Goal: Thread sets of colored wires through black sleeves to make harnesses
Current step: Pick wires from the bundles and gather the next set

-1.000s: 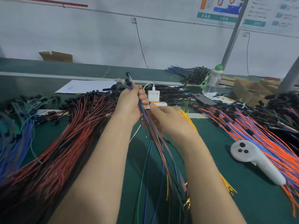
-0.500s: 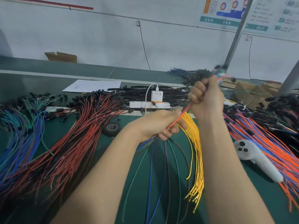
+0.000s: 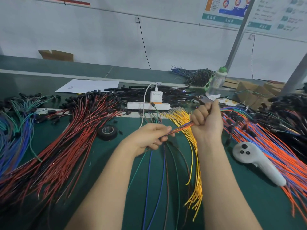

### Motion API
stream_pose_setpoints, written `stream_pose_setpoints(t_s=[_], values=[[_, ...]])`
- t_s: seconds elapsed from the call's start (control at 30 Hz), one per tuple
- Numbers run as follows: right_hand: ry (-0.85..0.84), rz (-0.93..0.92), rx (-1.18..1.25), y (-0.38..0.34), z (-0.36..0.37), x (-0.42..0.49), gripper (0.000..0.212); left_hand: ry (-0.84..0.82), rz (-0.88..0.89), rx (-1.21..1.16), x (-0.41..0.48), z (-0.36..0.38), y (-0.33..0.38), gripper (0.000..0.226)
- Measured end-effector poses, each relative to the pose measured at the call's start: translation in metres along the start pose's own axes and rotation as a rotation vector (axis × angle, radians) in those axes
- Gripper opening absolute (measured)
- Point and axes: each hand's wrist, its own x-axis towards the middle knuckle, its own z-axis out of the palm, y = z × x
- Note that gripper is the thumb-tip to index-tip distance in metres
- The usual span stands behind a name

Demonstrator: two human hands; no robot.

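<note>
The left grip point(image 3: 149, 136), a bare hand, pinches a thin bundle of colored wires point(image 3: 181, 128) between thumb and curled fingers. The right grip point(image 3: 207, 120) is a tight fist wrapped round the same bundle a little farther along. The short stretch of wire between the two hands runs straight and rises toward the right. Both hands are held just above the green desk point(image 3: 103, 156). Below the left hand the bundle's loose tails point(image 3: 149, 180), green, blue and brown, fan out and trail down across the desk toward the near edge. Whether a black sleeve sits on the bundle inside the right fist cannot be told. A heap of yellow wires point(image 3: 196, 188) lies under and beside the right forearm. A broad heap of red and black wires point(image 3: 66, 138) covers the desk on the left, with blue and green wires point(image 3: 15, 130) beyond it. Orange and blue wires point(image 3: 265, 141) spread on the right, partly under a white handheld controller point(image 3: 255, 161). A roll of black tape point(image 3: 107, 131) sits near the left hand. Farther back lie a white power strip point(image 3: 148, 105) with a charger point(image 3: 156, 94) plugged in, a pile of black sleeves point(image 3: 136, 93), a sheet of paper point(image 3: 88, 86) and a clear bottle point(image 3: 216, 82).
</note>
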Motion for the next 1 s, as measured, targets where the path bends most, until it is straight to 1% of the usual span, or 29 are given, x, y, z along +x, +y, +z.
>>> stream_pose_setpoints(t_s=[0.13, 0.23, 0.3, 0.37, 0.43, 0.5, 0.53, 0.63, 0.77, 0.9, 0.97, 1.0], values=[[-0.003, 0.095, -0.119, 0.03, -0.003, -0.005, 0.047, 0.108, -0.05, -0.011, 0.012, 0.013, 0.0, 0.026], [0.017, 0.074, -0.054, 0.025, -0.007, 0.0, 0.048, 0.137, -0.109, -0.012, 0.011, 0.007, -0.002, 0.028], [0.02, 0.049, -0.007, 0.018, -0.007, 0.003, 0.048, 0.18, -0.134, -0.143, 0.008, 0.001, -0.005, 0.029], [0.02, 0.037, 0.01, 0.017, -0.006, 0.004, 0.048, 0.245, -0.136, -0.349, 0.007, 0.001, -0.009, 0.03], [0.021, 0.034, 0.003, 0.021, -0.002, 0.003, 0.047, 0.301, -0.112, -0.559, 0.01, 0.007, -0.011, 0.031], [0.01, 0.058, -0.02, 0.026, 0.0, 0.001, 0.045, 0.36, -0.075, -0.699, 0.015, 0.014, -0.011, 0.031], [-0.002, 0.084, -0.03, 0.029, 0.001, -0.001, 0.044, 0.377, -0.054, -0.715, 0.017, 0.016, -0.011, 0.03], [-0.026, 0.137, -0.047, 0.04, 0.002, -0.007, 0.044, 0.362, -0.011, -0.679, 0.022, 0.022, -0.009, 0.025], [-0.026, 0.147, -0.058, 0.051, 0.005, -0.013, 0.046, 0.45, -0.025, -0.705, 0.026, 0.025, -0.008, 0.019], [-0.048, 0.166, -0.062, 0.058, 0.006, -0.017, 0.046, 0.44, -0.083, -0.792, 0.026, 0.03, -0.007, 0.031], [-0.052, 0.165, -0.035, 0.059, 0.006, -0.017, 0.047, 0.435, -0.087, -0.829, 0.024, 0.032, -0.005, 0.031], [-0.047, 0.157, -0.031, 0.058, 0.006, -0.016, 0.048, 0.425, -0.085, -0.797, 0.022, 0.032, -0.004, 0.03]])
